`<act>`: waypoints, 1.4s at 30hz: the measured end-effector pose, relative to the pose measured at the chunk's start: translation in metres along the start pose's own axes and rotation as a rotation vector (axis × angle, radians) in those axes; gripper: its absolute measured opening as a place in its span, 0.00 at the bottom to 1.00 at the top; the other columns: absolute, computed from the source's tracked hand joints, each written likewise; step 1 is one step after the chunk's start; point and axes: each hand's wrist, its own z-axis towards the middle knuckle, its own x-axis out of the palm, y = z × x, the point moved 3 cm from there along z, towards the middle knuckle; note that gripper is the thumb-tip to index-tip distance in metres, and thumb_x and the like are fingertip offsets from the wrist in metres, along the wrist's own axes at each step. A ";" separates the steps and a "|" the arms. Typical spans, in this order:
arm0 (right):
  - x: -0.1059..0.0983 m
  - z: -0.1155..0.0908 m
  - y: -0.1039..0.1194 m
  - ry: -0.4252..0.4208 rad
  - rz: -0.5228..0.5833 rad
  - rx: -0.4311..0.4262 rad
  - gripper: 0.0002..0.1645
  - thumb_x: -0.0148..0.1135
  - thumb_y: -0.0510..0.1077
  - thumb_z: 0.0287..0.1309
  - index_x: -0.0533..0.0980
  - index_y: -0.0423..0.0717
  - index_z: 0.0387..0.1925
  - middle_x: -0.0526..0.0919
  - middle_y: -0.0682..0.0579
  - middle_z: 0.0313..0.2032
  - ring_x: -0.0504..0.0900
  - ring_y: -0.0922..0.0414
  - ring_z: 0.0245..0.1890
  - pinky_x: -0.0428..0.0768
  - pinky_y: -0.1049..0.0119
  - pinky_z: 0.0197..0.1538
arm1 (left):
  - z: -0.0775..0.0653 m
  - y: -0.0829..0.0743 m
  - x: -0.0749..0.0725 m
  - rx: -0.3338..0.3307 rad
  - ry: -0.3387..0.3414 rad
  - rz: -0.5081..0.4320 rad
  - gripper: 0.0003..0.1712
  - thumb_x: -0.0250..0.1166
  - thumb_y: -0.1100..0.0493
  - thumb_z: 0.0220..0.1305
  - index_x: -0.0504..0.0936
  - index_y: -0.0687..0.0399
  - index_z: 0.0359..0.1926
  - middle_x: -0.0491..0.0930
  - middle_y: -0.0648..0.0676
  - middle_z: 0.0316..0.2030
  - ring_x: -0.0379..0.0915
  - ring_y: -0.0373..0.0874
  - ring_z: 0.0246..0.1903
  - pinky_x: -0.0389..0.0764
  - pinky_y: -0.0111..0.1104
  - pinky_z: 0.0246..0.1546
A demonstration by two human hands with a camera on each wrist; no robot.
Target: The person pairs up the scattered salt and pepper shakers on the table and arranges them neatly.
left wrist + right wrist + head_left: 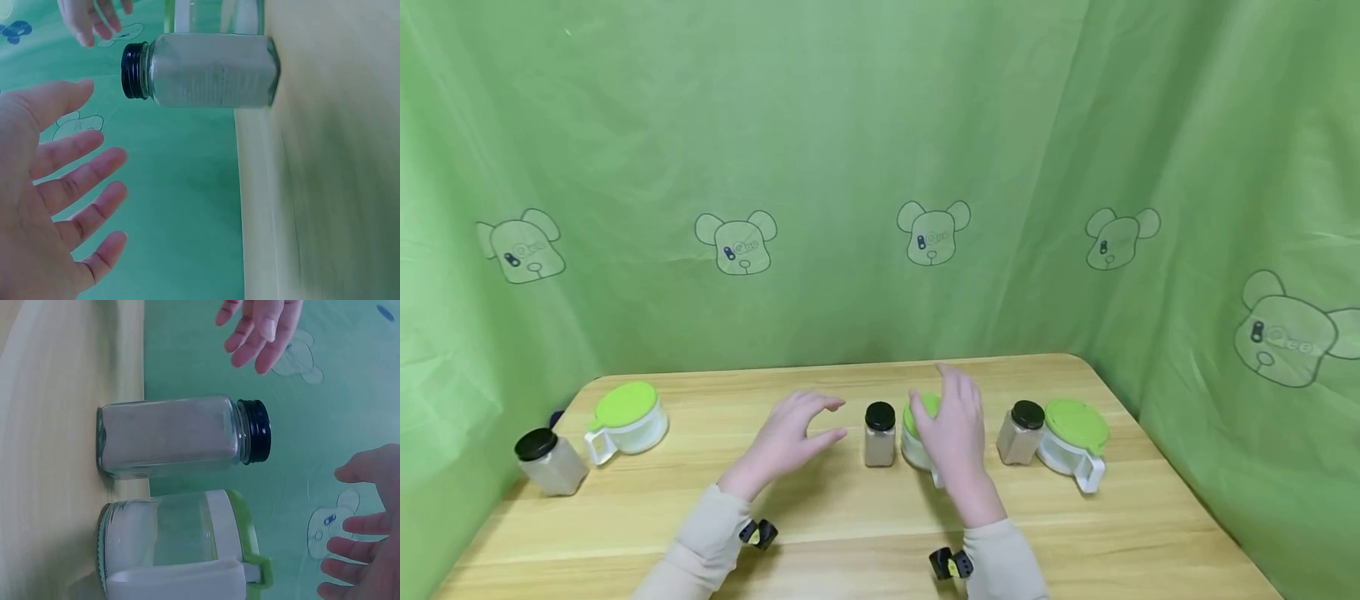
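Note:
In the head view my left hand (790, 437) hovers with fingers spread, left of a square glass jar (880, 446) with a black lid and greyish powder. It is apart from the jar, as the left wrist view confirms with open fingers beside the black cap (133, 70). My right hand (957, 429) is over a round glass seasoning pot (914, 450) with a green lid and white handle, partly hiding it. In the right wrist view the fingers (353, 549) are extended and hold nothing. Jar and pot stand upright side by side on the wooden table.
Another black-lidded jar (1020, 433) and green-lidded pot (1077, 425) stand at the right. At the left are a third such jar (553, 465) and pot (628, 418). A green curtain (850, 125) with bear drawings surrounds the table (850, 533).

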 end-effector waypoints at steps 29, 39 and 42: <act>0.013 -0.017 0.042 -0.064 -0.080 -0.597 0.29 0.70 0.48 0.51 0.76 0.36 0.52 0.81 0.40 0.49 0.78 0.42 0.54 0.76 0.48 0.60 | -0.069 0.040 -0.047 0.147 -0.224 0.231 0.18 0.71 0.51 0.55 0.84 0.49 0.46 0.86 0.48 0.43 0.78 0.45 0.46 0.74 0.47 0.51; 0.025 -0.026 0.058 -0.020 -0.082 -0.621 0.30 0.71 0.50 0.50 0.76 0.39 0.52 0.80 0.42 0.50 0.77 0.44 0.56 0.75 0.48 0.62 | -0.087 0.054 -0.063 0.125 -0.265 0.261 0.18 0.73 0.53 0.52 0.84 0.48 0.45 0.86 0.48 0.42 0.78 0.45 0.45 0.74 0.46 0.50; 0.028 -0.029 0.064 0.000 -0.084 -0.614 0.30 0.70 0.51 0.51 0.75 0.40 0.53 0.80 0.43 0.51 0.77 0.45 0.57 0.74 0.49 0.63 | -0.092 0.058 -0.070 0.111 -0.281 0.270 0.18 0.74 0.54 0.51 0.85 0.49 0.44 0.86 0.48 0.41 0.79 0.45 0.44 0.75 0.46 0.49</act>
